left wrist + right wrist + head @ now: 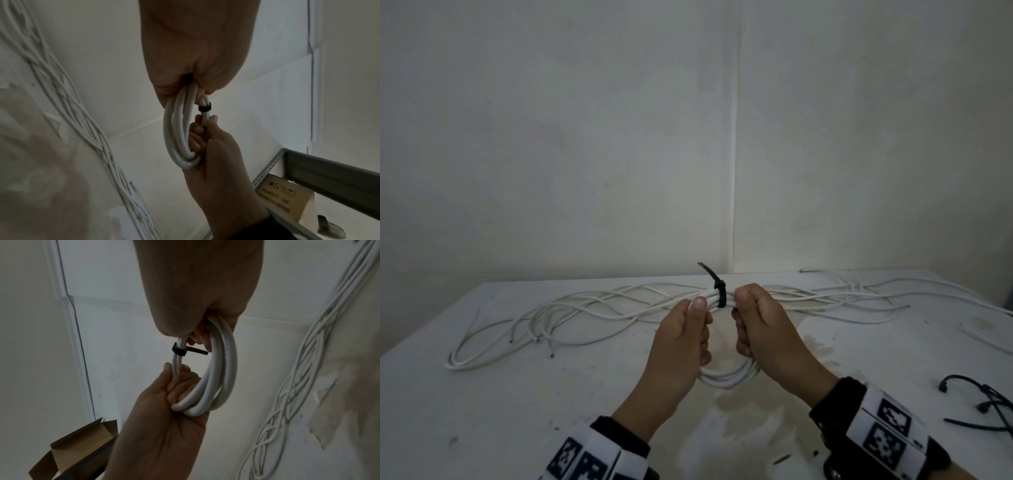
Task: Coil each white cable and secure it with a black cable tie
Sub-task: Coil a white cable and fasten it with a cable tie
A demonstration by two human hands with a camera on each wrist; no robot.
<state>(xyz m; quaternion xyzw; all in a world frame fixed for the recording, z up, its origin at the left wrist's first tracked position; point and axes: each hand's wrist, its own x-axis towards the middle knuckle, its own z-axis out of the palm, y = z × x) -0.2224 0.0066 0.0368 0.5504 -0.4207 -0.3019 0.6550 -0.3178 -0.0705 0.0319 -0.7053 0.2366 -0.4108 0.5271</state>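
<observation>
I hold a coiled white cable [726, 377] upright above the table with both hands. A black cable tie [720, 296] wraps the top of the coil, and its tail sticks up to the left. My left hand [697, 325] grips the coil's left side, thumb on top beside the tie. On the right side my right hand [748, 318] grips the coil, thumb close to the tie. The left wrist view shows the coil [174, 138] and the tie [205, 108] between both hands. The right wrist view shows the tie [179, 352] closed round the coil [224, 369].
Several loose white cables [602, 305] lie tangled across the back of the white table [517, 394]. More black cable ties [989, 404] lie at the right edge. A wall stands close behind. A cardboard box [82, 443] and a metal shelf [329, 175] stand off the table.
</observation>
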